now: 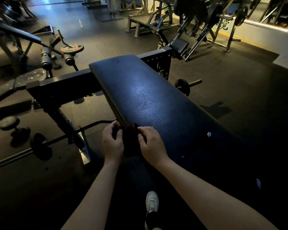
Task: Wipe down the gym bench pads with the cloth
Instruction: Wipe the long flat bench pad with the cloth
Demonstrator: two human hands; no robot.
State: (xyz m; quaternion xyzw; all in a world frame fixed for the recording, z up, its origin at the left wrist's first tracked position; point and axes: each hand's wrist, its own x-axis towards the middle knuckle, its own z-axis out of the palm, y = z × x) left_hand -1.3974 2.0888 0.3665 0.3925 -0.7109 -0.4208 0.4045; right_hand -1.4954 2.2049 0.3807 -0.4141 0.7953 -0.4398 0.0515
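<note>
A long dark blue bench pad (145,90) runs from the upper middle toward the lower right. A dark red cloth (131,138) hangs bunched at the pad's near left edge. My left hand (112,143) grips the cloth's left side with curled fingers. On the cloth's right side, my right hand (150,145) pinches it with thumb and fingers. Most of the cloth is lost in shadow between my hands.
A black steel rack frame (65,87) crosses behind the pad. A curl bar with plates (40,145) and a dumbbell (12,128) lie on the floor at left. Another small loaded bar (184,85) lies right of the pad. My shoe (151,203) is below. Machines stand at the back.
</note>
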